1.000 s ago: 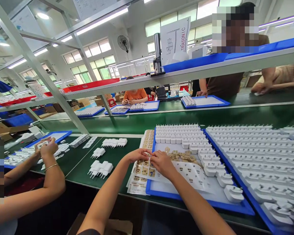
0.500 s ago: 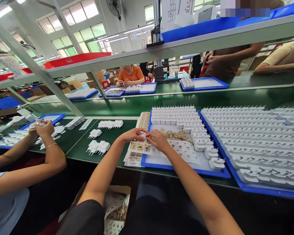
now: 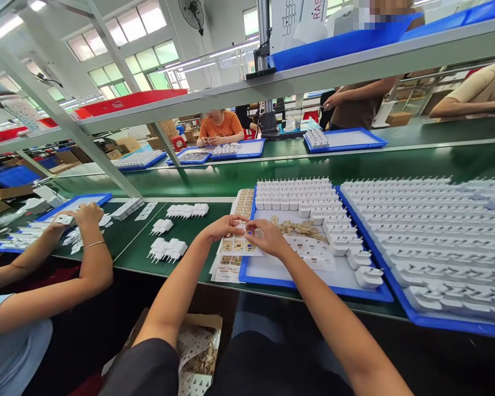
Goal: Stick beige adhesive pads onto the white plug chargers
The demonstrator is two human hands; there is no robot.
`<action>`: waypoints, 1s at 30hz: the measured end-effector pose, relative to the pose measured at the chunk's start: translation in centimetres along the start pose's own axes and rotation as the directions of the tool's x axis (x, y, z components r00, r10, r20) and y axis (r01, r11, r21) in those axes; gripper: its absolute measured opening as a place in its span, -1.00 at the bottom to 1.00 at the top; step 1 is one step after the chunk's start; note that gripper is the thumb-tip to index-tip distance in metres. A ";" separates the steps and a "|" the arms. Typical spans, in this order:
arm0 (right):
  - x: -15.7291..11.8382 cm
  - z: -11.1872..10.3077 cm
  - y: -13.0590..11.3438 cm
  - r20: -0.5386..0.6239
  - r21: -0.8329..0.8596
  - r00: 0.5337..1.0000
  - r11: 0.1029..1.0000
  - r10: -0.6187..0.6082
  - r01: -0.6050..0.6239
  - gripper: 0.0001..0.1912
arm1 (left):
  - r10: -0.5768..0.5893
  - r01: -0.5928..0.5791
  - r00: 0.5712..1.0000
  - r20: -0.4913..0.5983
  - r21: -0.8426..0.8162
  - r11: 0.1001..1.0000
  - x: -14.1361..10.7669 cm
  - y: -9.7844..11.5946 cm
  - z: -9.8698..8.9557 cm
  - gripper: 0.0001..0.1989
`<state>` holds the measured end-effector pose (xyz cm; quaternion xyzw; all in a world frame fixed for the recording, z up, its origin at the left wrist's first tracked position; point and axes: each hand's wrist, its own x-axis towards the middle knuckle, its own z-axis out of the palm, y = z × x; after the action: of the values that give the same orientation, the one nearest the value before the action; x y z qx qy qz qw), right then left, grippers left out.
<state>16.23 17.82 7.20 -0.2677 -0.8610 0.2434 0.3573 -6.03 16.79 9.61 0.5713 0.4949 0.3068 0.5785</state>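
My left hand [image 3: 226,226] and my right hand [image 3: 267,236] meet over the left edge of a blue-rimmed tray [image 3: 272,279]. The left fingers are pinched round a small white piece, mostly hidden by them. Thumb and fingers of my right hand are bent together at its right side; what they grip, if anything, is too small to make out. Just below lies a sheet of tan die-cut stickers [image 3: 234,245], on a stack of similar sheets [image 3: 244,202]. Inside the tray are rows of white plug adapters [image 3: 291,192], crumpled tan scraps [image 3: 299,228] and a punched white sheet [image 3: 313,250].
To the right, a second tray holds many white adapters [image 3: 421,236]. Loose white adapters [image 3: 167,248] stand on the green bench [image 3: 138,242] at left. A co-worker's hands [image 3: 82,214] work beyond them. A shelf beam [image 3: 214,99] crosses overhead; a box of scraps [image 3: 198,352] stands below.
My hands stay close together, with the right fingers shifted slightly and more arched. The co-worker at left has moved their hands apart a little. The view has shifted slightly.
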 end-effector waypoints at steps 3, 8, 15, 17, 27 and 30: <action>-0.1 0.1 -0.2 0.027 0.011 0.999 1.000 0.018 -0.018 -0.56 | -0.036 0.036 0.999 0.005 -0.007 0.999 0.1 -0.1 0.0 -0.29; -0.1 0.0 0.0 0.027 0.092 0.996 0.992 0.089 -0.091 -0.64 | -0.062 0.062 0.998 -0.006 0.045 0.997 0.0 -0.4 -0.2 -0.29; 0.3 -0.6 1.1 -0.115 0.157 0.962 0.961 0.246 -0.227 -0.90 | -0.008 0.036 0.991 -0.133 0.215 0.976 -0.7 0.1 -0.4 -0.37; 0.3 -0.8 1.1 -0.201 0.154 0.943 0.959 0.267 -0.239 -0.88 | 0.080 -0.011 0.967 -0.243 0.272 0.962 -1.3 0.4 0.3 -0.43; -0.3 0.5 0.0 -0.213 0.082 0.976 0.996 0.053 -0.036 -0.92 | 0.257 -0.213 0.894 -0.368 0.157 0.964 -1.8 -0.6 6.5 -0.43; -0.2 0.4 0.0 -0.200 0.118 0.979 0.993 0.035 -0.011 -0.81 | 0.249 -0.239 0.877 -0.411 0.077 0.968 -1.5 -0.9 6.2 -0.41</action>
<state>16.04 17.57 6.81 -0.2800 -0.8015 0.2687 0.4550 -0.96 13.08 8.16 0.5571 0.5348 0.4861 0.4089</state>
